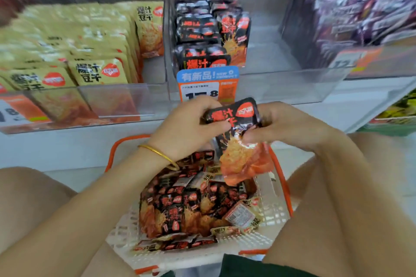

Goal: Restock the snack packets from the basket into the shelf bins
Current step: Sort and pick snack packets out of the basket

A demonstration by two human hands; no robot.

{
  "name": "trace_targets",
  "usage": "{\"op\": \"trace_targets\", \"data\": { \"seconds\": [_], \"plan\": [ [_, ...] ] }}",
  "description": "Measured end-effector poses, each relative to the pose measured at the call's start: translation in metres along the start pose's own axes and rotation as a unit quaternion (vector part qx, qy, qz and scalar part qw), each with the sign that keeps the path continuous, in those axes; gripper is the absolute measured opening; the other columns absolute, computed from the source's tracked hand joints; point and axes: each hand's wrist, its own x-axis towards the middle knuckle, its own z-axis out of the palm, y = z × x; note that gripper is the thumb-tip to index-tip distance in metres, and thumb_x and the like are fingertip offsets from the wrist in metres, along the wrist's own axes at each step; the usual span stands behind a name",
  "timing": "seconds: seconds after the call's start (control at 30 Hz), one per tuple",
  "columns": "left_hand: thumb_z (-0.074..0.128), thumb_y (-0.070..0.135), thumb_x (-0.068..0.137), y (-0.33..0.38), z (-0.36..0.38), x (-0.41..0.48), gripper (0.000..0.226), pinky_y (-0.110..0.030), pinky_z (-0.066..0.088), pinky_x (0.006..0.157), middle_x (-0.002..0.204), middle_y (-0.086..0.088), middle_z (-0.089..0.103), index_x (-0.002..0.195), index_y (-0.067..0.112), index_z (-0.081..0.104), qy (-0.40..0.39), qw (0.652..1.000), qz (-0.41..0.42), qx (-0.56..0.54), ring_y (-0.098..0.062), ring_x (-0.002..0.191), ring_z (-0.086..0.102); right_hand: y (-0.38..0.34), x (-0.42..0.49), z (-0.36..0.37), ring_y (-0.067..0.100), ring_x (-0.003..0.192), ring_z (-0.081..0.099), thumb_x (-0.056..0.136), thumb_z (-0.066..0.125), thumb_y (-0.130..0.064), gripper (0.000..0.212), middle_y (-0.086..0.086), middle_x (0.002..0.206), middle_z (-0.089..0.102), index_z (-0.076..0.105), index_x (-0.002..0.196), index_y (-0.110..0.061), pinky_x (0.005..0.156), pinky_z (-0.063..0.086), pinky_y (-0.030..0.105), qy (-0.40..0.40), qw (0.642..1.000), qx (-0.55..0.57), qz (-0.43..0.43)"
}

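**A:** What is nearest you?

**B:** I see a bare knee on each side, and between them a white lattice basket (273,211) with orange handles. A heap of black-and-orange snack packets (193,209) fills it.

**A:** And the hands?

**B:** Both are just above the basket's far edge. The left hand (186,126), with a gold bracelet (157,153) on its wrist, curls round the top corner of the held packet (234,141). The right hand (290,126) pinches its middle from the other side.

**A:** What stands between that and the shelf?

**B:** I see a white shelf ledge (67,146) running across. Right behind the hands, a blue-and-orange price tag (208,83) sits on the front of the middle bin (281,85).

**A:** The bins?

**B:** Clear plastic. The middle one has matching black packets (202,36) stacked in its left part. Yellow packets (78,51) pack the left bin, and purple packets (360,11), blurred, fill the right one.

**A:** How does the held one look?

**B:** Black on top with a red logo, and orange and crinkled below. It hangs over the basket.
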Motion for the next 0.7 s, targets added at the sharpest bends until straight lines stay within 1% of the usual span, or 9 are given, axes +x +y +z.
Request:
{"op": "trace_targets", "data": {
  "seconds": [0.1, 0.2, 0.23, 0.3, 0.37, 0.47, 0.53, 0.63, 0.7],
  "plan": [
    [0.063, 0.02, 0.088, 0.034, -0.015, 0.012, 0.018, -0.025, 0.045, 0.053, 0.068, 0.004, 0.059, 0.081, 0.032, 0.051, 0.147, 0.987, 0.049, -0.044, -0.007, 0.054, 0.056, -0.034, -0.019, -0.037, 0.003, 0.056, 0.06, 0.067, 0.074, -0.008, 0.01, -0.009, 0.061, 0.066, 0.07, 0.07, -0.018, 0.054, 0.05, 0.019, 0.13, 0.988, 0.054, -0.058],
    [0.055, 0.025, 0.084, 0.049, -0.033, 0.03, 0.004, -0.016, 0.04, 0.064, 0.075, 0.006, 0.058, 0.088, 0.025, 0.056, 0.271, 0.951, 0.129, 0.071, -0.001, 0.066, 0.052, -0.061, -0.003, -0.076, 0.006, 0.055, 0.064, 0.083, 0.064, -0.009, 0.004, -0.007, 0.061, 0.068, 0.065, 0.081, -0.013, 0.054, 0.055, 0.024, 0.268, 0.953, 0.101, -0.094],
    [0.054, 0.027, 0.083, 0.05, -0.038, 0.037, 0.014, -0.019, 0.041, 0.07, 0.083, 0.002, 0.059, 0.093, 0.019, 0.058, 0.284, 0.937, 0.148, 0.137, -0.007, 0.075, 0.053, -0.068, 0.008, -0.087, 0.006, 0.058, 0.066, 0.085, 0.063, -0.008, 0.005, -0.006, 0.065, 0.069, 0.063, 0.084, -0.013, 0.055, 0.056, 0.026, 0.292, 0.946, 0.099, -0.102],
    [0.051, 0.039, 0.084, 0.044, -0.045, 0.052, 0.036, -0.034, 0.038, 0.085, 0.101, -0.009, 0.059, 0.104, 0.011, 0.059, 0.274, 0.898, 0.16, 0.307, -0.026, 0.097, 0.054, -0.072, 0.036, -0.103, 0.006, 0.059, 0.065, 0.085, 0.063, 0.0, 0.015, -0.004, 0.071, 0.067, 0.06, 0.083, -0.015, 0.057, 0.058, 0.028, 0.316, 0.942, 0.07, -0.091],
    [0.044, 0.056, 0.083, 0.036, -0.045, 0.063, 0.06, -0.044, 0.035, 0.098, 0.119, -0.017, 0.055, 0.115, 0.007, 0.057, 0.24, 0.871, 0.133, 0.407, -0.035, 0.115, 0.048, -0.066, 0.069, -0.109, 0.006, 0.056, 0.061, 0.08, 0.065, 0.008, 0.025, 0.0, 0.074, 0.062, 0.058, 0.078, -0.016, 0.061, 0.058, 0.034, 0.319, 0.946, 0.021, -0.045],
    [0.031, 0.073, 0.077, 0.026, -0.041, 0.069, 0.087, -0.051, 0.029, 0.109, 0.138, -0.025, 0.042, 0.129, 0.006, 0.049, 0.178, 0.877, 0.075, 0.441, -0.04, 0.132, 0.035, -0.048, 0.111, -0.105, 0.019, 0.073, 0.06, 0.077, 0.067, 0.012, 0.026, 0.011, 0.089, 0.062, 0.063, 0.095, -0.007, 0.084, 0.052, 0.046, 0.29, 0.956, -0.01, 0.051],
    [0.024, 0.078, 0.073, 0.023, -0.039, 0.068, 0.095, -0.052, 0.021, 0.113, 0.145, -0.024, 0.035, 0.135, 0.009, 0.044, 0.159, 0.879, 0.047, 0.447, -0.039, 0.137, 0.027, -0.037, 0.128, -0.106, 0.025, 0.095, 0.06, 0.078, 0.07, 0.004, 0.038, 0.014, 0.105, 0.063, 0.06, 0.113, -0.005, 0.088, 0.048, 0.04, 0.279, 0.951, -0.047, 0.127],
    [0.018, 0.079, 0.071, 0.022, -0.037, 0.066, 0.099, -0.051, 0.013, 0.116, 0.15, -0.021, 0.028, 0.139, 0.011, 0.039, 0.158, 0.878, 0.034, 0.45, -0.036, 0.141, 0.021, -0.027, 0.144, -0.111, 0.026, 0.1, 0.059, 0.079, 0.072, 0.001, 0.026, 0.017, 0.121, 0.061, 0.054, 0.095, -0.01, 0.088, 0.049, 0.041, 0.293, 0.939, -0.045, 0.175],
    [0.018, 0.079, 0.071, 0.022, -0.036, 0.067, 0.099, -0.05, 0.011, 0.117, 0.15, -0.02, 0.029, 0.139, 0.011, 0.04, 0.164, 0.878, 0.038, 0.448, -0.036, 0.141, 0.021, -0.026, 0.153, -0.114, 0.025, 0.095, 0.059, 0.08, 0.068, 0.008, 0.025, 0.018, 0.117, 0.062, 0.052, 0.084, -0.011, 0.092, 0.05, 0.046, 0.302, 0.938, -0.014, 0.169]
  ]
}}
